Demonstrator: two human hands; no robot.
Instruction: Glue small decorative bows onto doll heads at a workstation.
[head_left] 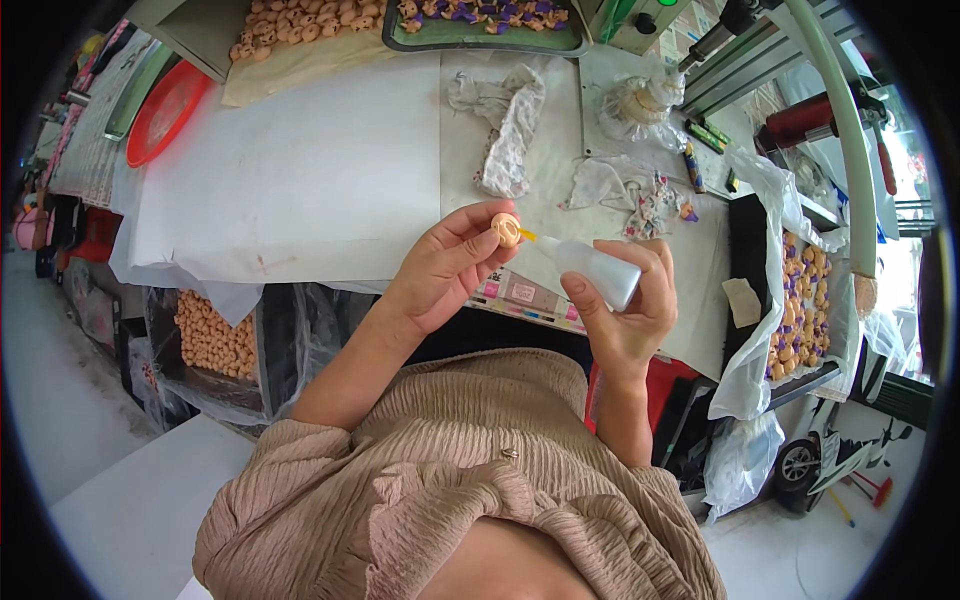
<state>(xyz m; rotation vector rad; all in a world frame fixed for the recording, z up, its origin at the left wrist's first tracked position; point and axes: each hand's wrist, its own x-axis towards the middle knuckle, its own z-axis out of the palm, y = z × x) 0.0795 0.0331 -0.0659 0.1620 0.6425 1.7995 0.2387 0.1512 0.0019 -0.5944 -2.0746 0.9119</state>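
Sitting pinched in the left hand [440, 268], the peach piece [507, 230] is faced from its right by the yellow tip [528, 235] of a white bottle [598, 264], gripped slanting up-left by the right hand [637, 315], contact kinda unclear.

Lighting: bright, mostly diffuse; white tabletop [300, 170], above left of the grip, is evenly lit. Glare: washed-out background [915, 190], far right of the grip; sheen on plastic bag [742, 460], below right. Shadow: dark recess [278, 345], below left. Focus: left hand [450, 260] and right hand [640, 300] fairly crisp; outermost background softens. Distortion: straight edges bow; black rim [940, 560].
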